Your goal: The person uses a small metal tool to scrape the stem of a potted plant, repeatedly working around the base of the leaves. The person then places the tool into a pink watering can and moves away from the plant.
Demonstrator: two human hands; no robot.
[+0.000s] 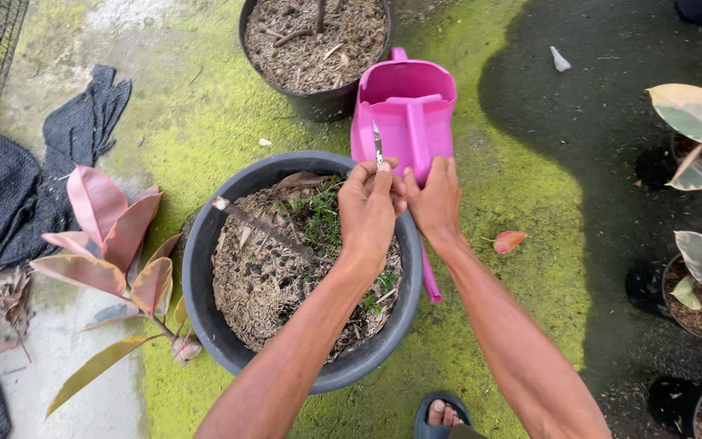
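My left hand [370, 210] is shut on a small knife [377, 145] whose thin blade points up, over the far rim of a large black pot [201, 268]. My right hand [434, 203] is pressed against the left one, with its fingertips hidden behind it, so I cannot tell what it holds. The pot is filled with dry husk soil [262, 284] and a few green weeds [322, 219]. A bare cut stem [263, 228] leans to the left in it. A pink watering can [409, 106] stands just behind my hands.
A second black pot of soil [314, 41] stands farther back. A plant with pink and green leaves [115, 244] lies left of the large pot, beside black netting [10, 187]. Potted variegated plants [696, 114] stand at the right. My sandalled foot [444, 413] is at the bottom edge.
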